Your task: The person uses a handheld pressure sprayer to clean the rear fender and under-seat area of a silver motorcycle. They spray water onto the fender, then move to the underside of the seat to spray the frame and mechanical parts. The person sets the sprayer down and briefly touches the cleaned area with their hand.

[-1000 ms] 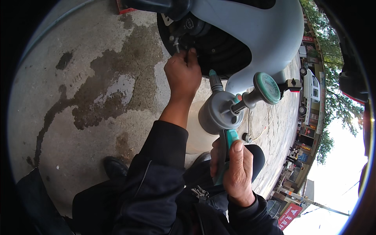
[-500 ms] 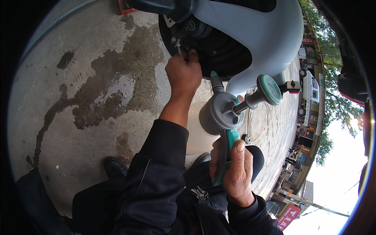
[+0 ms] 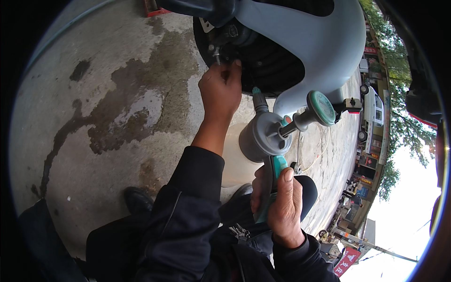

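My right hand [image 3: 284, 203] is wrapped around the handle of a grey pump sprayer [image 3: 257, 141], its thumb on top beside the teal trigger [image 3: 280, 164]. The sprayer has a pale translucent tank, a teal-tipped nozzle [image 3: 256, 92] pointing at a vehicle's dark underside, and a plunger with a round teal knob [image 3: 322, 108]. My left hand [image 3: 220, 91] reaches under the vehicle's light grey body panel [image 3: 324, 47], thumb and fingers pinched just below a small metal fitting [image 3: 215, 50]. What lies between those fingertips is hidden. Dark ribbed parts [image 3: 275, 68] surround the fitting.
Wet patches [image 3: 155, 89] darken the concrete floor left of my arm. A black grip-like part [image 3: 206, 10] juts out at the top, and a red object [image 3: 157, 11] lies beyond it. A white van [image 3: 372, 113] and shopfronts stand far right.
My left hand's fingers have shifted slightly near the fitting, opening a small gap between thumb and curled fingers. The right hand's grip on the sprayer is unchanged.
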`<state>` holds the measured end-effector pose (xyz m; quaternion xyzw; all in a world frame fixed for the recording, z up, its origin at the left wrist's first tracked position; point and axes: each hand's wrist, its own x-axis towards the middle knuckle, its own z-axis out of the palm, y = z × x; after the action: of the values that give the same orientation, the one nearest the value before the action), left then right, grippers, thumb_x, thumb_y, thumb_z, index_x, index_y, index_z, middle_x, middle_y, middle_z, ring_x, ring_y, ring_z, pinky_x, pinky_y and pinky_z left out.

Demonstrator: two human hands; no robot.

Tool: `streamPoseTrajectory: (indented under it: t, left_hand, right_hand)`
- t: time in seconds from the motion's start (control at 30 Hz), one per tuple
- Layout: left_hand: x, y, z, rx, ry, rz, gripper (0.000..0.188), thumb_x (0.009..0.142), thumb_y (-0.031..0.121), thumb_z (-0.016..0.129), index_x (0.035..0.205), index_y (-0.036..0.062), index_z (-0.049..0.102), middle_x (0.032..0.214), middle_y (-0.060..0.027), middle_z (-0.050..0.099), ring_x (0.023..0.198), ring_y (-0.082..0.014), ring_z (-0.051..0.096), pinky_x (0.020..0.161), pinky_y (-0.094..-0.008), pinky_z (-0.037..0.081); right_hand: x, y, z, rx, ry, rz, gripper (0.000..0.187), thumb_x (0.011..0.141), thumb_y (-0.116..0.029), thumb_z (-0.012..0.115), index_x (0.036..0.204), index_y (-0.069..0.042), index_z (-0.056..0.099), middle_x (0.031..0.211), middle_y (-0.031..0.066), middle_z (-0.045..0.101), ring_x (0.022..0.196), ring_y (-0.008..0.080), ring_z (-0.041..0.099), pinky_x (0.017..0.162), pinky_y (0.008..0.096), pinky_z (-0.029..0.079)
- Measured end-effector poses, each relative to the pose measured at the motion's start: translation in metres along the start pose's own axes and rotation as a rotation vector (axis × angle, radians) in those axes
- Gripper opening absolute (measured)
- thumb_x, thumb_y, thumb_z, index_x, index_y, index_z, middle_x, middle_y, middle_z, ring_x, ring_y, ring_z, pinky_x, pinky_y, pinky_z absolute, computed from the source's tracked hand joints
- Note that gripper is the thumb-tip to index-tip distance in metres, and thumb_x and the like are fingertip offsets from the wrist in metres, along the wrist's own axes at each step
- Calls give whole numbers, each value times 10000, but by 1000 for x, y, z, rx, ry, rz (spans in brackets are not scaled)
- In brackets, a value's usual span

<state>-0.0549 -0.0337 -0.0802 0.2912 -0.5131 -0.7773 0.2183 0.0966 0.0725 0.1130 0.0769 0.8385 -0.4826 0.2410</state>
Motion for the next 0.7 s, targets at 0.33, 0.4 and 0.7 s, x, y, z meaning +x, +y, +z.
streamPoseTrajectory:
  t: [0.33, 0.4, 0.7]
  left_hand:
    - [-10, -18, -6, 7, -7, 435, 385, 972, 50, 683, 1357, 49, 668, 927, -148, 706, 776, -256, 735, 711, -356, 582]
    - [-11, -17, -10, 147, -4, 408, 410, 951, 49, 707, 1359, 78, 674, 952, -152, 701, 803, -294, 741, 704, -382, 588]
    - [-5, 0, -14, 378, 65, 547, 367, 928, 80, 753, 1285, 61, 676, 889, -153, 660, 722, -316, 683, 672, -408, 563]
  right_hand:
    - [-3, 3, 0, 17, 12, 12, 653, 1119, -563, 351, 1091, 44, 588, 732, 67, 599, 575, 107, 536, 547, 250, 412]
    - [-4, 3, 0, 10, 10, 5, 652, 1119, -563, 350, 1091, 43, 588, 734, 67, 600, 574, 107, 534, 547, 250, 412]
    - [-3, 6, -1, 31, -9, -21, 664, 1118, -569, 345, 1095, 45, 596, 731, 66, 604, 571, 104, 528, 548, 250, 402]
